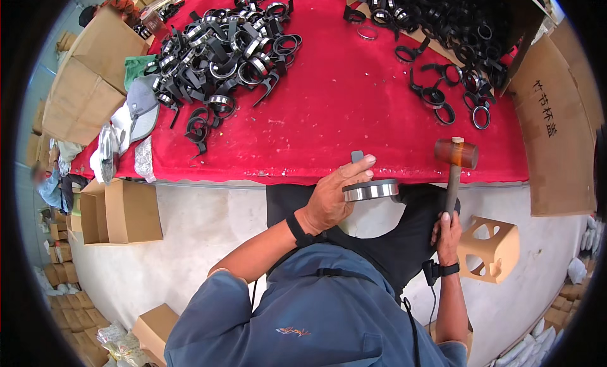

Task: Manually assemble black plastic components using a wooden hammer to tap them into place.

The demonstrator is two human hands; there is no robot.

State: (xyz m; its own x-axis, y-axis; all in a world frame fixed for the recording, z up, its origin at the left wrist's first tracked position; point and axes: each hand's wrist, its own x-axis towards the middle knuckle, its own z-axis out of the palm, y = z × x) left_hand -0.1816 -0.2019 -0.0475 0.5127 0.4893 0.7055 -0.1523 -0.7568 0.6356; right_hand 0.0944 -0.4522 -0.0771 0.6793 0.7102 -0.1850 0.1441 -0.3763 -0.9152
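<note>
- Metal ring (370, 190) sat clamped in left hand (330, 199) fingers, over the lap.
- Right hand (448, 236) gripped mallet (455, 154), raised.
- Left pile (218, 54) looked done; box (442, 19) parts remained.

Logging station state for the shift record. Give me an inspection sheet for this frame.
Surface: red cloth table.
Job's things: metal ring part with black tab; wooden-handled mallet.
Clutter: pile of black ring clamps; more spilling from a cardboard box; grey cap.
Grippers: left hand holds the ring part; right hand grips the mallet handle.
Cables: thin black cord by right forearm.
Surroundings: cartons on concrete floor.
</note>
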